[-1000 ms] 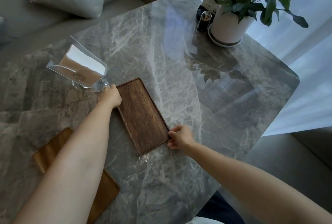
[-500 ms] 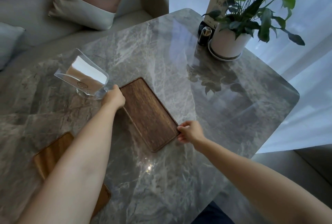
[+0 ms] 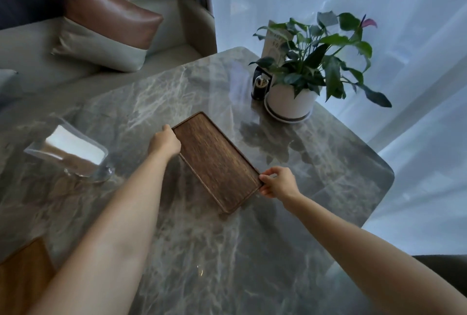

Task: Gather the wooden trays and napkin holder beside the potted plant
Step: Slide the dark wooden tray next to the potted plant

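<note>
A dark wooden tray [image 3: 217, 161] lies at an angle in the middle of the marble table [image 3: 227, 251]. My left hand [image 3: 164, 141] grips its far left end and my right hand [image 3: 278, 182] grips its near right corner. A clear napkin holder [image 3: 70, 155] with white napkins stands to the left, apart from both hands. A lighter wooden tray [image 3: 22, 282] shows at the bottom left, partly cut off by the frame edge and my left arm. The potted plant [image 3: 293, 97] in a white pot stands at the far right of the table.
A small dark toothpick jar [image 3: 260, 87] and a menu card [image 3: 275, 44] stand just left of and behind the pot. A sofa with a brown and grey cushion [image 3: 108, 36] lies beyond the table's far edge. A sheer curtain hangs on the right.
Both hands have moved the dark tray away from the napkin holder, to the right and toward the potted plant. The camera view has tilted up.
</note>
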